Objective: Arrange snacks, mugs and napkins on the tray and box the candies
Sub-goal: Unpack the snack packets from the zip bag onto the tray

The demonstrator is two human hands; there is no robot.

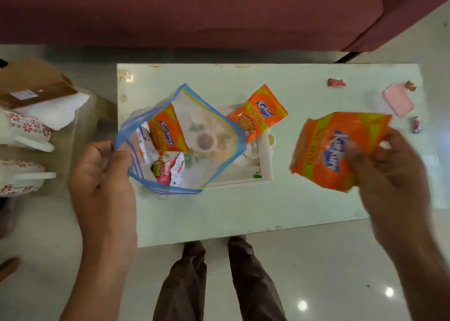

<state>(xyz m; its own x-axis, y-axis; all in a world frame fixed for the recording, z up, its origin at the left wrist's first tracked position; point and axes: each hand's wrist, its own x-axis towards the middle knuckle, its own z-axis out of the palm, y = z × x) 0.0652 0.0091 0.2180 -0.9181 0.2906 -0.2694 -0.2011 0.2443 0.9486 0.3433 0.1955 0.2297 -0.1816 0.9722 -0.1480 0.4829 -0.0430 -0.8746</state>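
My left hand (104,174) holds a clear zip bag (207,130) with a blue rim open above the white tray (266,160). Inside the bag are an orange Kurkure packet (166,130), a pink snack packet (168,171) and a white one. My right hand (389,167) grips another orange Kurkure packet (333,150) in the air to the right of the tray. A third Kurkure packet (259,112) lies on the tray's far right corner. Wrapped candies (336,82) (416,124) (410,85) lie scattered at the table's far right, near a pink box (398,102).
The white table (243,208) stands before a maroon sofa (194,11). On a stand to the left are white mugs with red flowers (26,128) (22,177), white napkins (53,109) and a cardboard box (31,82). My legs show below the table's near edge.
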